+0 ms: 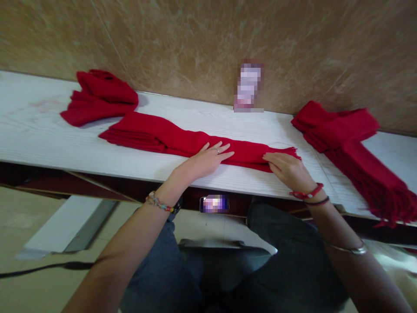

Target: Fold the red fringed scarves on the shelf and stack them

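White wood-grain ledge (195, 115) — folded red fabric scarf (180, 140) running left-to-right under left hand (210, 160), fingers spread; right hand (286, 167), nearer the fringe (292, 151), pinches its edge.

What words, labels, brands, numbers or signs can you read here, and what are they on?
None can be read.
Card-like rectangle against the marbled wall: too blurred to read.
Phone-like device near the white tabletop: its lit face is blurred too.
Long folded red cloth: no lettering shows.
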`<action>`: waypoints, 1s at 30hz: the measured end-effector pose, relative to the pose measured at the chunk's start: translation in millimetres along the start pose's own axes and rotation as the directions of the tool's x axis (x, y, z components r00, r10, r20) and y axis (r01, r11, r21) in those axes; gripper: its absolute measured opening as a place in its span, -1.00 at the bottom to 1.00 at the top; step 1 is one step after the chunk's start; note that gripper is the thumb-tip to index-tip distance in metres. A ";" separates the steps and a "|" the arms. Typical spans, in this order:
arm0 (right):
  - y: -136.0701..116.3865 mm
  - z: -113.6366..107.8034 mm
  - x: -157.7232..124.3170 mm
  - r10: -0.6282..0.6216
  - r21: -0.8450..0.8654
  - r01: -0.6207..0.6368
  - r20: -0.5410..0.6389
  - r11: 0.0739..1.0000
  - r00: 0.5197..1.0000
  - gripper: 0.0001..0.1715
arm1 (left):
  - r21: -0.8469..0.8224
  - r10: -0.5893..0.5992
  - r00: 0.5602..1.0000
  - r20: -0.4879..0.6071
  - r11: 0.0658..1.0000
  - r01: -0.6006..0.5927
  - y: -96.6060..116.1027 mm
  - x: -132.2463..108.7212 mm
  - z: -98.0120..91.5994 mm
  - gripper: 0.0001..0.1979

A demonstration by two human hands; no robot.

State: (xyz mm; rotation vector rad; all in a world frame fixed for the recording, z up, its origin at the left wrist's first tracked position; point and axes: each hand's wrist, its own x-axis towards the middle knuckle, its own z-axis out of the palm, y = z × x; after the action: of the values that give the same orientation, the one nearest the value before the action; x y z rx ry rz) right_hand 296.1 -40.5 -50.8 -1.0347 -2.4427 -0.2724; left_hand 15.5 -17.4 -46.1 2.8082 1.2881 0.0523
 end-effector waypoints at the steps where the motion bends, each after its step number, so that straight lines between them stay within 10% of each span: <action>1: -0.6 0.9 -2.1 -0.009 0.022 0.009 0.030 1.000 1.000 -0.68 | -0.001 0.001 0.999 0.034 1.000 0.000 0.5 -1.5 0.0 -0.45; 8: -1.2 12.2 1.2 0.181 0.060 -0.185 0.061 0.981 0.981 -0.66 | -0.015 -0.063 0.998 -0.019 0.998 0.063 1.1 -0.4 3.0 -0.42; 14: -1.5 8.3 20.1 0.378 0.045 -0.376 -0.150 0.926 0.913 -0.62 | -0.114 -0.169 0.976 -0.134 0.981 0.154 2.3 7.7 -4.3 -0.35; 21: -3.4 5.0 -2.2 0.051 0.140 -0.059 0.059 0.988 0.997 -0.65 | -0.096 -0.040 0.996 0.084 0.994 0.048 -1.6 -6.0 -1.6 -0.42; 30: 11.8 5.9 -5.7 0.061 0.124 -0.076 0.120 0.989 0.991 -0.62 | 0.007 -0.018 0.998 -0.058 1.000 0.019 -1.1 -7.7 -1.1 -0.39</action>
State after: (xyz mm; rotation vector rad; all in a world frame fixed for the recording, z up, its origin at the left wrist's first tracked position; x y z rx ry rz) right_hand 306.0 -33.8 -58.7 -1.1034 -2.4837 -0.0322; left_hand 9.6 -22.4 -45.2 2.8206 1.3285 0.1288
